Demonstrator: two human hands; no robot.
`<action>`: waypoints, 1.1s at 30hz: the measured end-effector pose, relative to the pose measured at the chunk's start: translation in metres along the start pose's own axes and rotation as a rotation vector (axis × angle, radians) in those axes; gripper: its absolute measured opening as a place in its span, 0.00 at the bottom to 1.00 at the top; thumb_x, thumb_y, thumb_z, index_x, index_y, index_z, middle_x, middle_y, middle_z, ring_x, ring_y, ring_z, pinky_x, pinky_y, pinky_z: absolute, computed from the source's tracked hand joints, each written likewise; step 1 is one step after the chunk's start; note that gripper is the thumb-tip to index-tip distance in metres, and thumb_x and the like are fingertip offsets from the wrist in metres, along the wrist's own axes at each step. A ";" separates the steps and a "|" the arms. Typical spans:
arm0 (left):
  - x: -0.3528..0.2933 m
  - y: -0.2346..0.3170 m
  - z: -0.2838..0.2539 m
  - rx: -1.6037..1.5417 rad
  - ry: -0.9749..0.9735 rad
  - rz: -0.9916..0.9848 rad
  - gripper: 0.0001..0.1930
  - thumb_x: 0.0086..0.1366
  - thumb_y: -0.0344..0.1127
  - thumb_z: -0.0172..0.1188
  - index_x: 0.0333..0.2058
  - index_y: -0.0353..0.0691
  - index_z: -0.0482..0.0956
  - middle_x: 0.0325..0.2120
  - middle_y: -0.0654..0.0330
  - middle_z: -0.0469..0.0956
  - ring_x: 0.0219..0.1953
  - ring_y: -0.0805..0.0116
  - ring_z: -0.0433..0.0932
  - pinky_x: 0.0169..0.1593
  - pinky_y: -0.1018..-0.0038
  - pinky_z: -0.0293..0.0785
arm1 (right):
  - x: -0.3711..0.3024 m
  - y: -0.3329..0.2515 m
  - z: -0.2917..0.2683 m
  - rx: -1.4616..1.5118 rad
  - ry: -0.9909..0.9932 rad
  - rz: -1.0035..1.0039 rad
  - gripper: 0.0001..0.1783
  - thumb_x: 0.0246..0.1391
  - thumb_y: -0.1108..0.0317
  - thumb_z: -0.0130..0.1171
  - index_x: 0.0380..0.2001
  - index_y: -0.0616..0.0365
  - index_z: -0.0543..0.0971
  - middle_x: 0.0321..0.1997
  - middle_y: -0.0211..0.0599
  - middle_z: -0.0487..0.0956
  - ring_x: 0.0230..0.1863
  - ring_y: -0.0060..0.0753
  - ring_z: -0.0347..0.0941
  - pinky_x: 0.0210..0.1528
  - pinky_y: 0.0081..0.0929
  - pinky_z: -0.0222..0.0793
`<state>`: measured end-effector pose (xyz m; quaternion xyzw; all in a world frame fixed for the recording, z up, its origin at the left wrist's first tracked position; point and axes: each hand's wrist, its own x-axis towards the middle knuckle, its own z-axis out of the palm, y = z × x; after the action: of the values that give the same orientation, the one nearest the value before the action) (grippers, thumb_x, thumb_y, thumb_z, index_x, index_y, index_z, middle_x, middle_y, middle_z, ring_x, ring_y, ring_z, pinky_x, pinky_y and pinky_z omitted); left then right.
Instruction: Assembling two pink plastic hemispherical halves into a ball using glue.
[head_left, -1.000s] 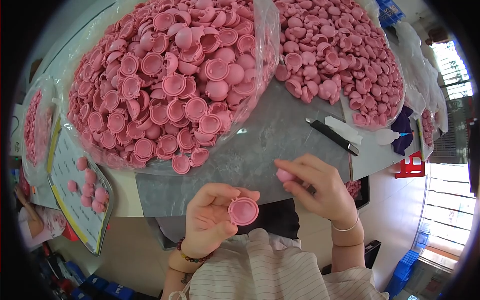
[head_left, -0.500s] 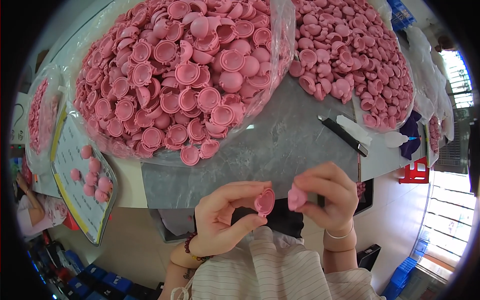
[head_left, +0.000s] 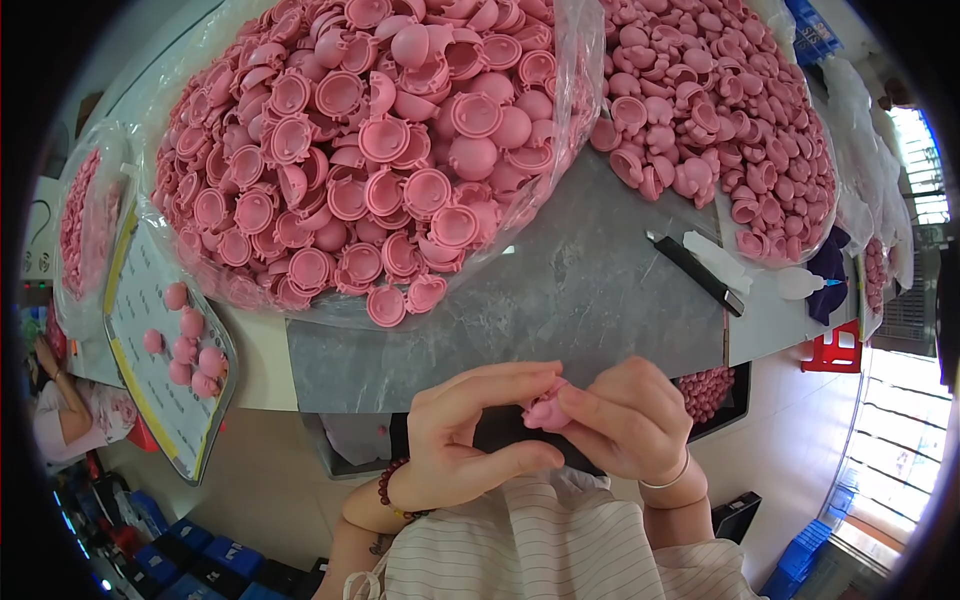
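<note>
Just past the front edge of the grey tabletop, my left hand (head_left: 470,435) and my right hand (head_left: 630,420) meet around small pink plastic shell pieces (head_left: 546,413). The left fingers curve over the cup-shaped half shell, which is mostly hidden now. Between right thumb and fingers is the other half, with small rounded bumps on it, pressed against the first. Whether the two halves are fully joined is hidden by the fingers. Beyond my hands, a large heap of pink half shells (head_left: 385,190) lies on a clear plastic bag.
A second heap of bumpy pink shells (head_left: 700,100) lies at the far right. A black box cutter (head_left: 695,275), a white wipe (head_left: 715,262) and a needle-tipped bottle (head_left: 800,283) lie at right. Several pink balls sit on a tray (head_left: 150,275) at left; below right is a bin of pink pieces (head_left: 706,395).
My right hand has moved left and brought its bumpy piece against the half shell in my left hand. More of the bin at lower right shows.
</note>
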<state>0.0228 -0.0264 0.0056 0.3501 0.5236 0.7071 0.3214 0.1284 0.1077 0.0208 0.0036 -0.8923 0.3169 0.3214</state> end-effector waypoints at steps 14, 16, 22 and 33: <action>0.005 -0.007 -0.015 0.016 0.103 0.133 0.23 0.38 0.26 0.67 0.36 0.28 0.71 0.33 0.48 0.73 0.38 0.61 0.72 0.41 0.74 0.68 | -0.046 0.060 -0.068 -0.512 1.007 0.307 0.16 0.43 0.72 0.54 0.37 0.67 0.69 0.33 0.39 0.70 0.35 0.32 0.63 0.37 0.23 0.61; 0.004 -0.004 -0.015 -0.055 0.120 0.087 0.23 0.38 0.27 0.67 0.36 0.29 0.71 0.33 0.48 0.73 0.38 0.61 0.72 0.40 0.73 0.68 | -0.046 0.081 -0.089 -0.616 1.057 0.366 0.18 0.43 0.70 0.55 0.39 0.67 0.69 0.35 0.39 0.70 0.37 0.32 0.63 0.39 0.23 0.61; 0.006 0.000 -0.015 -0.363 0.001 -0.076 0.23 0.39 0.36 0.68 0.34 0.31 0.71 0.28 0.49 0.74 0.33 0.61 0.73 0.36 0.72 0.70 | -0.062 0.117 -0.129 -0.481 0.816 0.731 0.17 0.45 0.67 0.55 0.38 0.65 0.71 0.35 0.36 0.72 0.34 0.24 0.67 0.38 0.18 0.63; 0.005 0.014 -0.010 -0.630 0.061 -0.313 0.25 0.41 0.43 0.67 0.33 0.34 0.68 0.24 0.50 0.73 0.28 0.62 0.74 0.31 0.73 0.70 | -0.022 0.061 -0.060 0.329 0.940 0.330 0.19 0.51 0.62 0.44 0.37 0.71 0.66 0.33 0.45 0.73 0.37 0.37 0.69 0.33 0.26 0.69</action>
<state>0.0107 -0.0304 0.0175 0.1281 0.3364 0.7862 0.5023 0.1669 0.1860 0.0092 -0.2293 -0.5788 0.4668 0.6281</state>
